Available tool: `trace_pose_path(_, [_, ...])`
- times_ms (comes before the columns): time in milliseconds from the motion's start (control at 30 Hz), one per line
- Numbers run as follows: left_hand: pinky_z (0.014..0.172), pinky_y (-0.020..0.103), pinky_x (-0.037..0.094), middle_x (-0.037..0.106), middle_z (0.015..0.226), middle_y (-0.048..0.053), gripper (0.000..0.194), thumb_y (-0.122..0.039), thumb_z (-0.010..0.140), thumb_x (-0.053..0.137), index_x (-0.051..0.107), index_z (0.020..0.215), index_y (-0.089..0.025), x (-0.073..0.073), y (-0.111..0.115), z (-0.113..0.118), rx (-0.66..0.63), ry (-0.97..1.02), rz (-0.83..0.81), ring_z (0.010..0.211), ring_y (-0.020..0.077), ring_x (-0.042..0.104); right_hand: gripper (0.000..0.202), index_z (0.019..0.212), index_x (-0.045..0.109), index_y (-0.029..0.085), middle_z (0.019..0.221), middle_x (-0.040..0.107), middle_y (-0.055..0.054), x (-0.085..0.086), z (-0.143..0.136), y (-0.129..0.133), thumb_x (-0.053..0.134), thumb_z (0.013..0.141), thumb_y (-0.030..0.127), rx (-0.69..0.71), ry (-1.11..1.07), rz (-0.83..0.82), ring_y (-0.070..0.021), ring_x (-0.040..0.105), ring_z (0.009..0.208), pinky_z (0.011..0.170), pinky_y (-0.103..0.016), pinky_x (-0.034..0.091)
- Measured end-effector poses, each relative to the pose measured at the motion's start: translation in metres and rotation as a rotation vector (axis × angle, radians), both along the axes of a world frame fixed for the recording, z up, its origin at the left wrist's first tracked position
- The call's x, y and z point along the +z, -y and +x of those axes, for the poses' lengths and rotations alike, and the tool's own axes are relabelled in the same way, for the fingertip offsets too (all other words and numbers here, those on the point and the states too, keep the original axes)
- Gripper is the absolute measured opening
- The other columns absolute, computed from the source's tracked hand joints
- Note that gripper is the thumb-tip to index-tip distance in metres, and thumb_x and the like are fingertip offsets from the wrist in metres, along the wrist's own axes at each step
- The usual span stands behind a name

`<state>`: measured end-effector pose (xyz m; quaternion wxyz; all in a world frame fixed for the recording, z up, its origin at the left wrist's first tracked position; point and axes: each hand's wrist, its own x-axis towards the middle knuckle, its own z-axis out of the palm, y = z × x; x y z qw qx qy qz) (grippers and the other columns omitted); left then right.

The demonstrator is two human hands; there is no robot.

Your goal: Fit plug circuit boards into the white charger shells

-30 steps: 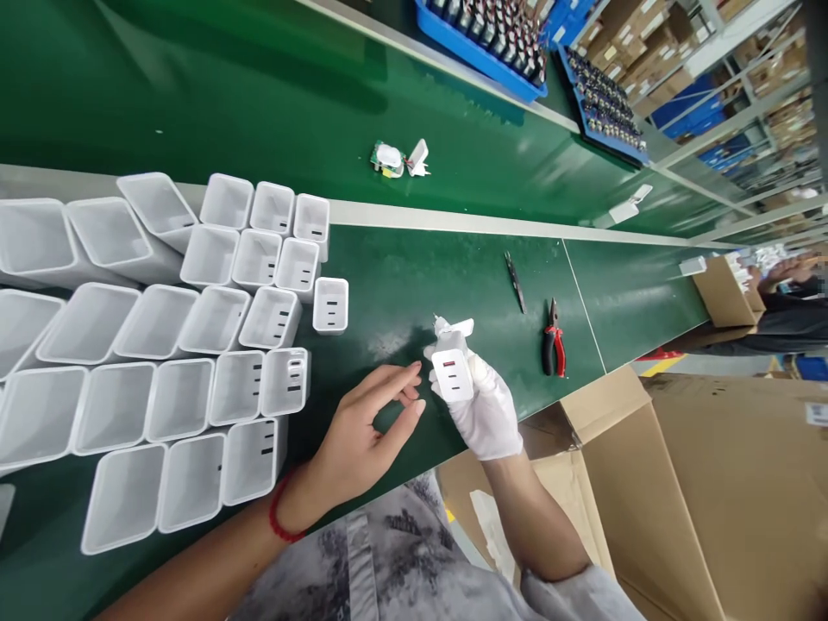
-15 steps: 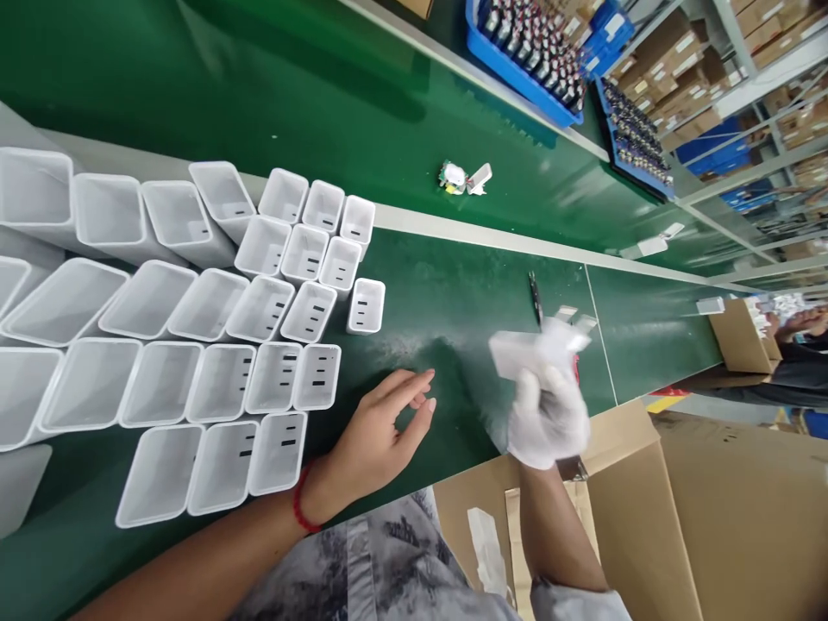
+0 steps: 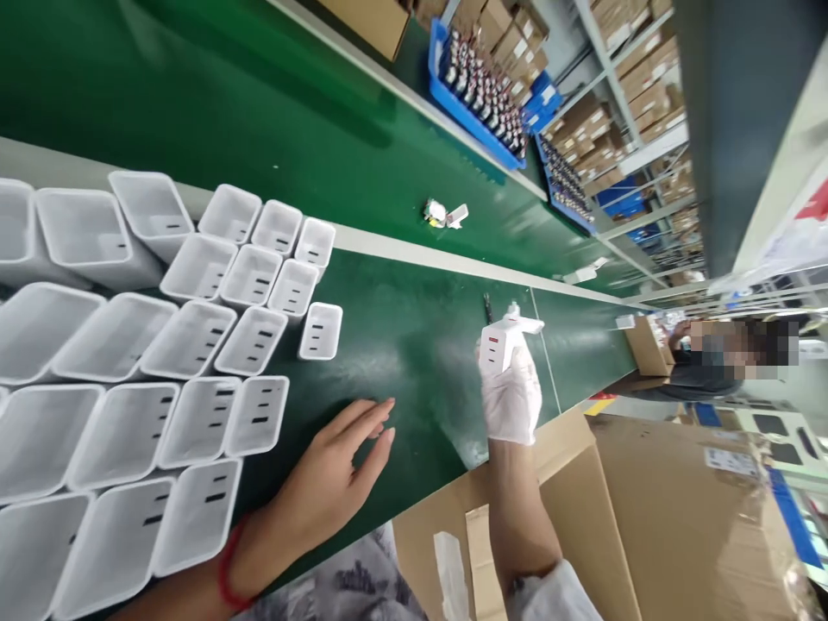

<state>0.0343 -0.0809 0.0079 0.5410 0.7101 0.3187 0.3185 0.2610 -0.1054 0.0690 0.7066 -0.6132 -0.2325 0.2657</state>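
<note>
My right hand (image 3: 512, 397), in a white glove, holds up a white charger (image 3: 495, 347) over the bench. Its end face shows one red port and two dark slots, and a white piece (image 3: 529, 325) juts out to the right of it. Bare, with a red cord at the wrist, my left hand (image 3: 333, 470) hovers over or rests on the bench; its fingers are apart and hold nothing. To its left stand rows of white open-topped plastic housings (image 3: 255, 416) with slots in them. The nearest single housing (image 3: 322, 331) stands at the right end of the rows.
Behind my right hand lies a dark pen-like tool (image 3: 487, 306). Small parts (image 3: 445, 213) sit on the green belt beyond the rail. Blue trays (image 3: 475, 95) of components stand farther back. An open cardboard box (image 3: 575, 483) is below the bench edge; a co-worker (image 3: 699, 366) is at far right.
The view has swung to the right. My right hand has turned the charger so its port face shows toward me. My left hand keeps its open pose beside the housings.
</note>
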Motion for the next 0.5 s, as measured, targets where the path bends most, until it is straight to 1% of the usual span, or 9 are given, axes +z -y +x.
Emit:
trace_pose_path(67, [0.076,0.021,0.058,0.068,0.1,0.004,0.029,-0.028,0.096,0.05,0.063,0.121,-0.021,-0.002,0.0,0.001,0.009,0.001,0.008,0.085,0.0131,0.069,0.033,0.121,0.067,0.03,0.145,0.053,-0.002,0.003,0.002,-0.007,0.064,0.089,0.036,0.028,-0.03,-0.006,-0.0205,0.06,0.121,0.096,-0.038,0.054])
trace_pose_path(133, [0.076,0.021,0.059,0.069,0.101,0.004,0.029,-0.028,0.096,0.05,0.065,0.12,-0.022,-0.003,0.0,0.002,0.007,-0.007,0.014,0.084,0.0134,0.07,0.033,0.119,0.068,0.027,0.142,0.055,-0.005,-0.001,0.005,-0.014,0.066,0.087,0.036,0.006,0.013,-0.012,-0.022,0.062,0.116,0.093,-0.039,0.055])
trace_pose_path(233, [0.084,0.025,0.059,0.07,0.106,0.006,0.028,-0.028,0.095,0.05,0.067,0.117,-0.022,-0.003,0.001,0.002,0.018,-0.051,0.026,0.09,0.0161,0.071,0.04,0.118,0.067,0.021,0.135,0.06,-0.009,-0.013,0.017,-0.03,0.073,0.08,0.034,-0.027,0.192,-0.03,-0.024,0.062,0.114,0.095,-0.042,0.052])
trace_pose_path(300, [0.085,0.026,0.06,0.071,0.107,0.007,0.027,-0.027,0.094,0.051,0.068,0.115,-0.021,-0.002,0.001,0.003,0.025,-0.071,0.039,0.09,0.0172,0.071,0.048,0.121,0.064,0.018,0.129,0.062,-0.011,-0.02,0.027,-0.047,0.073,0.078,0.036,-0.006,0.374,-0.125,-0.0257,0.06,0.115,0.099,-0.044,0.049])
trace_pose_path(400, [0.08,0.024,0.061,0.071,0.104,0.007,0.026,-0.026,0.094,0.051,0.068,0.113,-0.022,-0.001,0.0,0.003,0.031,-0.064,0.056,0.083,0.0156,0.072,0.052,0.13,0.06,0.015,0.119,0.062,-0.012,-0.025,0.04,-0.088,0.063,0.083,0.038,0.082,0.659,-0.326,-0.0264,0.06,0.108,0.101,-0.047,0.045])
trace_pose_path(500, [0.076,0.02,0.06,0.072,0.1,0.006,0.024,-0.024,0.094,0.052,0.068,0.112,-0.023,-0.004,-0.003,0.002,0.044,-0.041,0.085,0.078,0.0138,0.072,0.058,0.144,0.048,0.015,0.119,0.057,-0.014,-0.022,0.043,-0.145,0.051,0.088,0.027,0.188,0.899,-0.408,-0.0245,0.059,0.103,0.102,-0.045,0.044])
